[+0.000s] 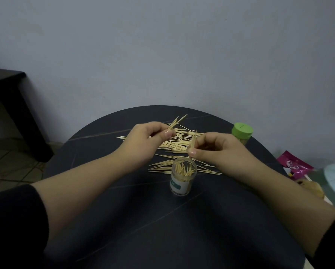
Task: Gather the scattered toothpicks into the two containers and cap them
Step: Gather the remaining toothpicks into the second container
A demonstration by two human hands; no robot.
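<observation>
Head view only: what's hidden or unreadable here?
- Green-capped container: lower body hidden behind the right hand; fill level unknown.
- Open container: label print too small to read; its cap is not in view.
- Left hand: fingers hide how many toothpicks it pinches.
- Pink packet: partly behind the table, print blurred.

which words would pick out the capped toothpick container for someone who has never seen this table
Start at the dark round table and go to its far right edge, just beyond the right hand. There stands a small container. It alone wears a bright green lid; the clear container near the table's middle is open with toothpicks standing in it.
</observation>
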